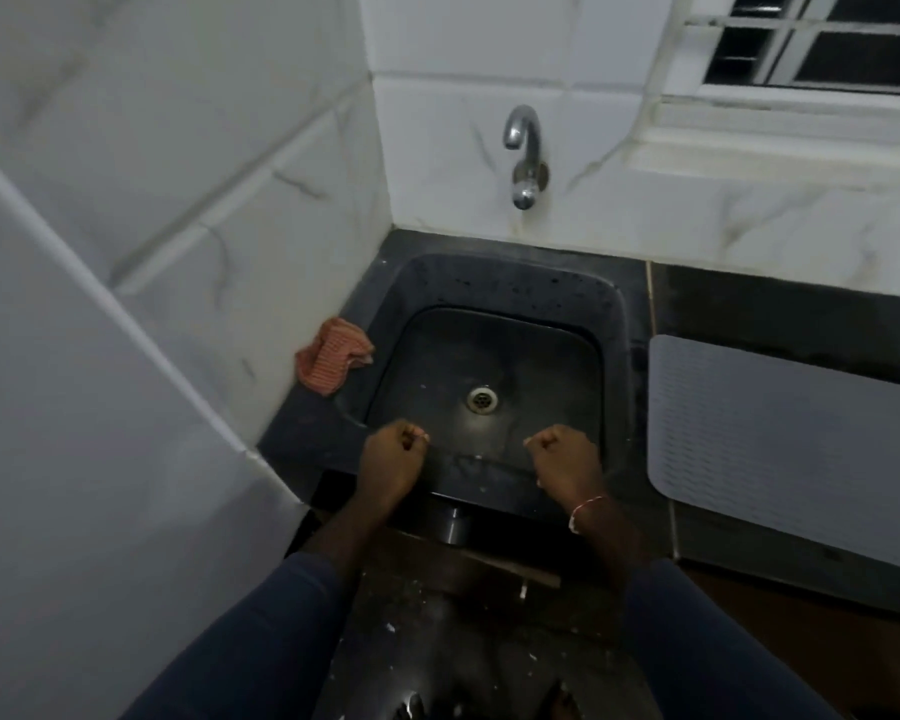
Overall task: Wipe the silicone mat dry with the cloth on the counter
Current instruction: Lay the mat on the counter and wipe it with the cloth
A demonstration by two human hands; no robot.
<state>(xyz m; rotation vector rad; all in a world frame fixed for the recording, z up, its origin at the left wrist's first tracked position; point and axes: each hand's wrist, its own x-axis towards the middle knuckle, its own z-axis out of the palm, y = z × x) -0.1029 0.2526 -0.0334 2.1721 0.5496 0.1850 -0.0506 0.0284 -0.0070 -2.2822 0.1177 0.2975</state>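
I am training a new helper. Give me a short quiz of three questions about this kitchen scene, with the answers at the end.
1. Choose: on which side of the sink does the silicone mat lie? A) left B) right
2. True or false: the left hand holds the cloth.
3. Short answer: what does the right hand hold?
Key: 1 B. 2 False; the cloth lies untouched on the counter, left of the sink. 3 Nothing; its fingers are curled into a fist.
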